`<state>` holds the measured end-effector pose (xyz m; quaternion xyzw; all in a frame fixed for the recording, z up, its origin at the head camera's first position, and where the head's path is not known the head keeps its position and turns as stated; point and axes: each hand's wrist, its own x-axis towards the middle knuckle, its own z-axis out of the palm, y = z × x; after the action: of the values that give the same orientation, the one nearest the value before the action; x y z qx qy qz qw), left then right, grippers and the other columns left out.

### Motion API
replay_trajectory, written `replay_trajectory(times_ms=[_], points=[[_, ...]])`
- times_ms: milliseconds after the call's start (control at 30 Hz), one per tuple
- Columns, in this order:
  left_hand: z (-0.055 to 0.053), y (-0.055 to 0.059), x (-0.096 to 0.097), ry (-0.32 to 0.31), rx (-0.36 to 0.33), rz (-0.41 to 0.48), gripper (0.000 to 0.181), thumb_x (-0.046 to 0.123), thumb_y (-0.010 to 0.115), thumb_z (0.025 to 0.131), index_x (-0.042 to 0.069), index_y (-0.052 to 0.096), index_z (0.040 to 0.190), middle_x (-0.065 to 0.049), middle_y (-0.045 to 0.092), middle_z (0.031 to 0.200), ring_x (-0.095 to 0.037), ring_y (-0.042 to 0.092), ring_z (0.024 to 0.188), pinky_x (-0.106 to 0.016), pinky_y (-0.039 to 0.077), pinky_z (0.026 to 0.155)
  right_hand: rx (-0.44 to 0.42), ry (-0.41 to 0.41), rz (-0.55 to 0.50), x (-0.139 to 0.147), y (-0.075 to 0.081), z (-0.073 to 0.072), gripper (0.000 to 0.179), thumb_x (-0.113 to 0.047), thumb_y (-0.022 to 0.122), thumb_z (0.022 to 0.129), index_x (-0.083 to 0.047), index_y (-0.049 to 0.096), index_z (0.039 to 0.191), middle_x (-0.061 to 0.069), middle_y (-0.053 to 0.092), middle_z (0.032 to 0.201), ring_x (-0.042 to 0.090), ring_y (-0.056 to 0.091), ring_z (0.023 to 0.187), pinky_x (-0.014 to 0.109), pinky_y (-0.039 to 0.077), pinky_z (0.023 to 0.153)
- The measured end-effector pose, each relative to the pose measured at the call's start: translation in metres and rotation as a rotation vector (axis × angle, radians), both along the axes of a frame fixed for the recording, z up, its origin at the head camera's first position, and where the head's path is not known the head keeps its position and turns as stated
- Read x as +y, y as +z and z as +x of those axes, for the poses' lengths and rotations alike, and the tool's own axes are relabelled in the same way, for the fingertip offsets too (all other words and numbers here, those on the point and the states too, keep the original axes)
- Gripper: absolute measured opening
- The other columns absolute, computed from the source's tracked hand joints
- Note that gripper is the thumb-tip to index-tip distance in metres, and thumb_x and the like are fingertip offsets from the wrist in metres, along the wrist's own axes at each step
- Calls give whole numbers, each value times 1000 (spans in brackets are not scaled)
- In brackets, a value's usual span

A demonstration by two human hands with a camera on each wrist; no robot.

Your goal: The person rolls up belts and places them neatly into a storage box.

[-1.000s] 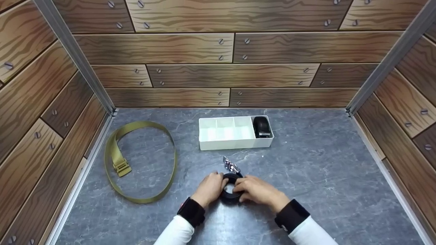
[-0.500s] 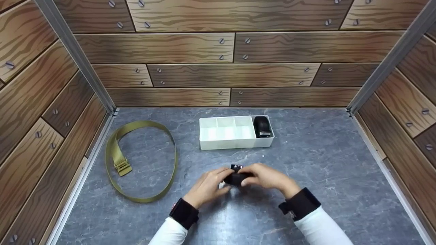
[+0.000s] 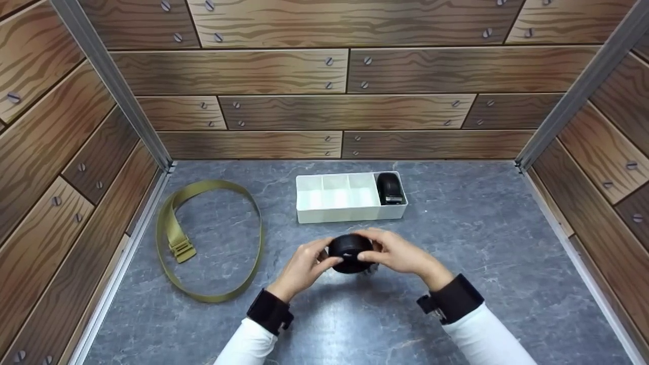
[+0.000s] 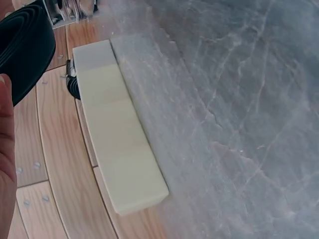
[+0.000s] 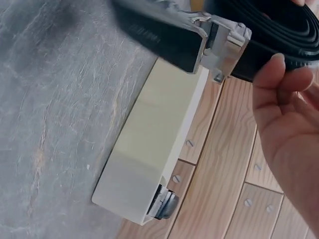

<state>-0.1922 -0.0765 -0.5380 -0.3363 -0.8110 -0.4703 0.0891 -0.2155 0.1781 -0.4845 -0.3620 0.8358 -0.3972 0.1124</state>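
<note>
Both hands hold a rolled-up black belt (image 3: 350, 244) raised in front of the white box. My left hand (image 3: 302, 267) pinches its left side, thumb on the near face. On the opposite side, my right hand (image 3: 403, 255) grips the roll between thumb and fingers. The right wrist view shows the coiled layers and a silver metal buckle (image 5: 224, 45) sticking out from the coil. Part of the coil (image 4: 32, 55) also shows at the upper left of the left wrist view.
A white divided box (image 3: 337, 215) stands behind the hands. Its right compartment holds another rolled black belt (image 3: 389, 187). An olive webbing belt (image 3: 260, 238) lies in a loose loop on the left. Wood-patterned walls (image 3: 284, 76) enclose the grey marbled surface (image 3: 487, 253).
The black belt roll has been lifted and tilted, its face turning from upward toward the near side. Its buckle end swung from the far side to the lower right.
</note>
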Motion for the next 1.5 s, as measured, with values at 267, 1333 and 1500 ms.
replay_trajectory(times_ms=[267, 1333, 1500], points=[[-1, 10, -3, 23, -1, 172, 38, 21, 67, 93, 7, 61, 128, -3, 67, 99, -12, 63, 67, -26, 52, 57, 240, -66, -112, 1, 4, 3, 53, -24, 68, 91, -11, 54, 141, 4, 56, 137, 23, 52, 121, 47, 43, 100], [-5, 8, 7, 34, -383, 344, 39, 6, 59, 97, -7, 53, 133, -16, 63, 73, -34, 60, 62, -25, 48, 56, 83, -113, -287, -5, 19, 4, 43, 5, 76, 80, 8, 64, 121, 24, 68, 110, 32, 71, 87, 33, 57, 72], [-10, -2, 7, 47, -414, 205, 38, 18, 61, 98, 1, 58, 131, -5, 67, 85, -28, 65, 72, -30, 53, 62, 8, -175, -230, -3, 7, 3, 44, -6, 78, 82, -2, 66, 124, 21, 67, 114, 23, 72, 79, 29, 57, 66]])
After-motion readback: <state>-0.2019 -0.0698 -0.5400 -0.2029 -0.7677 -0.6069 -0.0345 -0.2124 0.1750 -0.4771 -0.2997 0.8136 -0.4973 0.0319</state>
